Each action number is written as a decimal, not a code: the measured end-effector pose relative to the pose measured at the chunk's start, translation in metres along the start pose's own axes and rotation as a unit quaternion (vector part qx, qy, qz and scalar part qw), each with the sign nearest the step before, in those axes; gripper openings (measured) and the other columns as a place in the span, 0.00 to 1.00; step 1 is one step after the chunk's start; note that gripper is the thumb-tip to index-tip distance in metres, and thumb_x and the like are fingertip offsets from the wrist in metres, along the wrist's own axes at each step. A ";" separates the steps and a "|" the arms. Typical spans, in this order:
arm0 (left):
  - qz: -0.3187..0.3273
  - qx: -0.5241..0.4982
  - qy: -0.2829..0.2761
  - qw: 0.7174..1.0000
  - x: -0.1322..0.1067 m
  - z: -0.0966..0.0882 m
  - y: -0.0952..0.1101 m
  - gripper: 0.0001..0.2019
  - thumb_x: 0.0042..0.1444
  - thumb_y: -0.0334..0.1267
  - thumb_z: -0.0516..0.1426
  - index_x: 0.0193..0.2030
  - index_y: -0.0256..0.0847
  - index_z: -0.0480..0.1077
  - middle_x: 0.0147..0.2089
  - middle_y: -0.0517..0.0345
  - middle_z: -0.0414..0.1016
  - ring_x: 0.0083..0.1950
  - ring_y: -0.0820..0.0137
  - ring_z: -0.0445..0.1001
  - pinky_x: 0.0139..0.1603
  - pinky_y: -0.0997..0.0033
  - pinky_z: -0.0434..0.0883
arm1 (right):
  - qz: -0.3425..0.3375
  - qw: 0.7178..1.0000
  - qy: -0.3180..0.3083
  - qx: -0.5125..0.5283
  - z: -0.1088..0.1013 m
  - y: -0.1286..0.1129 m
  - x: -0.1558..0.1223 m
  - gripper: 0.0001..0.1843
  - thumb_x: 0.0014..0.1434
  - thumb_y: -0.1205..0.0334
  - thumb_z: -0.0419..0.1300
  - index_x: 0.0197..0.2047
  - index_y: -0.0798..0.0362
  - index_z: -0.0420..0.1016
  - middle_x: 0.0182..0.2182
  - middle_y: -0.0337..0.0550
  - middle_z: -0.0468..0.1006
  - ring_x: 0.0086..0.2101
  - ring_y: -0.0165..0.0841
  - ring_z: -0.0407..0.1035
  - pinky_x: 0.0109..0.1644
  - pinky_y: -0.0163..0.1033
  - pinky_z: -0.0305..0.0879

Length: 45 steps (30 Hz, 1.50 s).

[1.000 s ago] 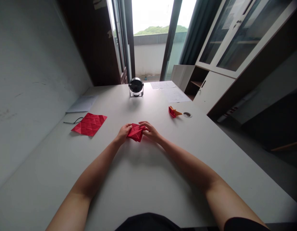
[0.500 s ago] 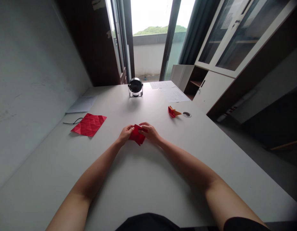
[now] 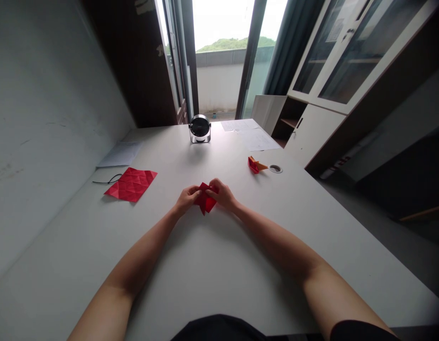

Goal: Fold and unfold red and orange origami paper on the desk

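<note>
Left hand [image 3: 187, 199]: nearly closed, thumb and fingers pinching the left edge of the folded red paper [image 3: 207, 202]. Right hand [image 3: 224, 194]: fingers curled, gripping its right side. Paper sits between both hands, over mid-counter [image 3: 219, 265], one point toward the wearer; contact with the surface unclear.

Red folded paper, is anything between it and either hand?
Nothing visible does: the left hand and right hand both hold the red folded paper. The creased red sheet lies apart to the left, the red-and-orange piece to the right.
</note>
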<state>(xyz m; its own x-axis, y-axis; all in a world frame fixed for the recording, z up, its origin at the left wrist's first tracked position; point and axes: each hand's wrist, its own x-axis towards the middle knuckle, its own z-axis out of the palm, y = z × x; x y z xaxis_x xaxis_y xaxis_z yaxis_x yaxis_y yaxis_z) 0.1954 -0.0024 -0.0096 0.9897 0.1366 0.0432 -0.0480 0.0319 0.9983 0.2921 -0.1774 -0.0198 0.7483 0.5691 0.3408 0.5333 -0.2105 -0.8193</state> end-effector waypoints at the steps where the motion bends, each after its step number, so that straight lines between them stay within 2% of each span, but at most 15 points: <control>1: -0.003 -0.004 0.006 1.000 0.000 0.000 0.000 0.22 0.53 0.51 0.64 0.47 0.34 0.76 0.42 0.49 0.81 0.39 0.65 0.77 0.39 0.69 0.73 | 0.002 1.000 0.003 0.005 0.000 0.000 0.000 0.14 0.57 0.50 0.61 0.41 0.49 0.69 0.23 0.31 0.68 0.24 0.28 0.60 0.31 0.33 0.56; 4: -0.005 0.000 0.016 1.000 0.000 0.000 -0.002 0.22 0.52 0.51 0.65 0.46 0.34 0.77 0.42 0.49 0.80 0.38 0.65 0.77 0.39 0.69 0.73 | 0.010 1.000 0.003 0.025 -0.002 0.000 0.001 0.15 0.59 0.48 0.59 0.43 0.49 0.69 0.22 0.31 0.67 0.24 0.28 0.60 0.30 0.33 0.56; 8: 0.004 0.030 -0.007 1.000 0.000 0.001 -0.003 0.22 0.53 0.51 0.64 0.46 0.35 0.77 0.41 0.50 0.80 0.38 0.66 0.76 0.38 0.70 0.72 | 0.017 0.999 0.000 0.039 -0.002 0.001 0.001 0.18 0.61 0.45 0.57 0.33 0.52 0.70 0.22 0.34 0.67 0.24 0.28 0.58 0.28 0.33 0.54; 12: 0.008 0.072 -0.015 0.997 0.000 0.000 -0.003 0.21 0.56 0.54 0.61 0.40 0.34 0.76 0.34 0.54 0.78 0.32 0.70 0.72 0.32 0.74 0.67 | 0.016 0.999 -0.030 0.042 0.001 0.002 0.001 0.20 0.60 0.43 0.57 0.31 0.53 0.71 0.23 0.35 0.69 0.25 0.28 0.58 0.28 0.32 0.54; 15: 0.020 0.090 0.001 0.996 0.000 0.000 -0.003 0.20 0.57 0.54 0.60 0.36 0.35 0.76 0.31 0.57 0.76 0.30 0.72 0.69 0.31 0.75 0.65 | 0.012 0.997 -0.062 0.044 0.004 0.002 -0.001 0.20 0.60 0.44 0.57 0.30 0.53 0.70 0.23 0.35 0.69 0.25 0.27 0.59 0.28 0.32 0.54; 19: 0.027 0.086 0.031 0.995 0.001 -0.001 -0.003 0.18 0.56 0.52 0.60 0.35 0.35 0.76 0.30 0.57 0.75 0.31 0.72 0.69 0.31 0.75 0.65 | 0.015 0.994 -0.086 0.067 0.004 0.003 0.000 0.20 0.60 0.44 0.57 0.30 0.53 0.71 0.23 0.35 0.70 0.25 0.27 0.59 0.28 0.33 0.54; 27: 0.036 0.046 0.104 0.993 0.002 -0.004 -0.002 0.17 0.56 0.51 0.59 0.33 0.36 0.73 0.28 0.59 0.72 0.28 0.73 0.68 0.29 0.75 0.66 | 0.049 0.992 -0.038 0.114 -0.002 0.004 0.004 0.22 0.58 0.42 0.59 0.28 0.53 0.70 0.20 0.34 0.64 0.23 0.27 0.56 0.27 0.34 0.51; 33: 0.036 0.036 0.090 0.995 0.004 -0.004 -0.005 0.14 0.56 0.48 0.60 0.36 0.37 0.73 0.31 0.59 0.73 0.30 0.73 0.69 0.30 0.75 0.67 | 0.062 0.985 -0.048 0.151 -0.002 0.002 0.003 0.24 0.57 0.39 0.60 0.28 0.53 0.69 0.21 0.35 0.66 0.23 0.28 0.58 0.27 0.34 0.53; 39: 0.052 0.051 0.095 0.993 0.006 -0.005 -0.007 0.16 0.57 0.50 0.60 0.34 0.37 0.71 0.29 0.61 0.70 0.28 0.75 0.66 0.29 0.77 0.64 | 0.039 0.979 -0.112 0.165 -0.001 0.002 0.001 0.24 0.55 0.39 0.63 0.29 0.53 0.69 0.22 0.34 0.67 0.24 0.27 0.57 0.27 0.33 0.52; 41: 0.041 0.037 0.091 0.994 0.005 -0.005 -0.007 0.17 0.56 0.52 0.61 0.34 0.37 0.71 0.29 0.61 0.71 0.28 0.75 0.66 0.29 0.76 0.65 | 0.040 0.980 -0.104 0.163 -0.001 0.002 0.000 0.24 0.55 0.39 0.63 0.29 0.53 0.68 0.22 0.35 0.67 0.25 0.27 0.58 0.27 0.33 0.52; 45: 0.015 0.021 0.050 0.998 0.003 -0.002 -0.006 0.19 0.53 0.53 0.63 0.36 0.37 0.72 0.31 0.58 0.75 0.30 0.72 0.70 0.30 0.74 0.67 | 0.049 0.982 -0.078 0.166 -0.002 0.002 0.001 0.25 0.55 0.38 0.62 0.29 0.53 0.68 0.22 0.35 0.67 0.25 0.27 0.58 0.27 0.33 0.54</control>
<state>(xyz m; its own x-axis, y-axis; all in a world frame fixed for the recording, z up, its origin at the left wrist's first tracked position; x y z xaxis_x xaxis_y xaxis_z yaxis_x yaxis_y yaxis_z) 0.1986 -0.0006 -0.0159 0.9692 0.2359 0.0712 -0.0695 -0.0157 0.9975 0.2948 -0.1789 -0.0205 0.7057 0.6799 0.1991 0.2847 -0.0147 -0.9585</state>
